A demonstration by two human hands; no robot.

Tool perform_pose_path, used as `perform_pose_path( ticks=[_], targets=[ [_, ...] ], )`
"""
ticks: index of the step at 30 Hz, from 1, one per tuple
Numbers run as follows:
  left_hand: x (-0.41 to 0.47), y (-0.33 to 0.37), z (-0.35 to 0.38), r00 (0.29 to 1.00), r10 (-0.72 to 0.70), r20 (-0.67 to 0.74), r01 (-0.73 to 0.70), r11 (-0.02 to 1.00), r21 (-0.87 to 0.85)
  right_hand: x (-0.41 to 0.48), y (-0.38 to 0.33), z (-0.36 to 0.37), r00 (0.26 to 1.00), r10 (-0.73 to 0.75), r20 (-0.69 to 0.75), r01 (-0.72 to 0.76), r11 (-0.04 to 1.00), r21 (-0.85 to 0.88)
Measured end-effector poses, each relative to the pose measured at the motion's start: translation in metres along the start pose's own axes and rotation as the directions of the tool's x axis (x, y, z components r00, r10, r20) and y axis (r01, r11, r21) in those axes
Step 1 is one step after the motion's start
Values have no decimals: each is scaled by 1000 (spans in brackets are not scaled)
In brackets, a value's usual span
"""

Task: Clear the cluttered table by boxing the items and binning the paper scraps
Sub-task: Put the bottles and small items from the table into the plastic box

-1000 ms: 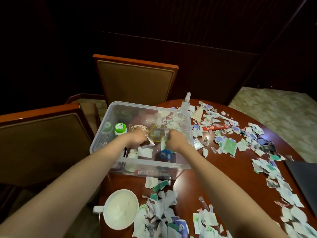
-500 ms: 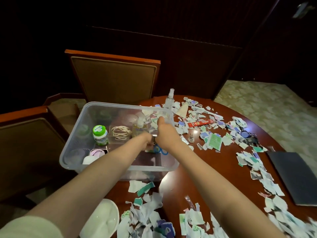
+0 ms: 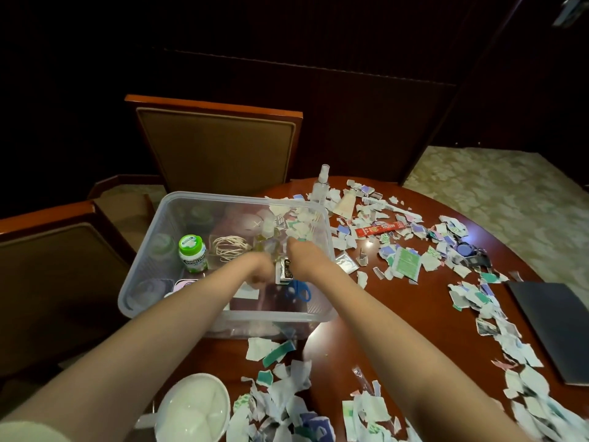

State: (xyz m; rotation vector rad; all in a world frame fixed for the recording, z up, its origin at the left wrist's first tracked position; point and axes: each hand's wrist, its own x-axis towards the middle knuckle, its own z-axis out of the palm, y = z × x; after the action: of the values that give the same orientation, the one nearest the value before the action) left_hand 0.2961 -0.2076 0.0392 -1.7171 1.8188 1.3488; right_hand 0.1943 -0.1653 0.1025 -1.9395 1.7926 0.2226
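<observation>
A white bowl [image 3: 191,406] sits near-left. The clear box [image 3: 143,272] holds a green-capped bottle [image 3: 191,254], string coil [image 3: 228,247] and blue scissors [image 3: 298,290]. Inside it, the left hand [image 3: 258,272] and right hand [image 3: 303,260] flank a small silver object [image 3: 282,273], fingers curled under, grip unclear. Paper scraps [image 3: 518,344] litter the table [image 3: 414,314] rightward.

Room as I view it: round red-brown wooden table [image 3: 414,317], gloss catching overhead light; far chair [image 3: 216,145] and left chair [image 3: 54,275], both wood-framed with brown padding; dark panelled wall [image 3: 350,106] beyond; pale patterned carpet [image 3: 497,183] far right.
</observation>
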Motion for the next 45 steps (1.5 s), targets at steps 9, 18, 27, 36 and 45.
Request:
perform_pose_path(
  ticks=[9,18,27,36,45],
  targets=[
    [-20,-25,7,907,-70,414,-89,932,351,27,1,13,985,142,99,-159,969,188],
    [-7,-32,3,983,-83,163,12,918,396,10,-3,19,984,112,138,-102,992,-78],
    [-11,-27,-6,998,54,-38,-48,988,144,-1,-3,21,933,65,355,38,960,-277],
    [-11,-15,-7,994,46,-98,-45,999,15,5,2,29,900,-18,435,139,959,-248],
    [-26,-18,-14,999,3,-46,-7,995,-102,1,-1,24,920,-80,384,193,944,-266]
  ],
)
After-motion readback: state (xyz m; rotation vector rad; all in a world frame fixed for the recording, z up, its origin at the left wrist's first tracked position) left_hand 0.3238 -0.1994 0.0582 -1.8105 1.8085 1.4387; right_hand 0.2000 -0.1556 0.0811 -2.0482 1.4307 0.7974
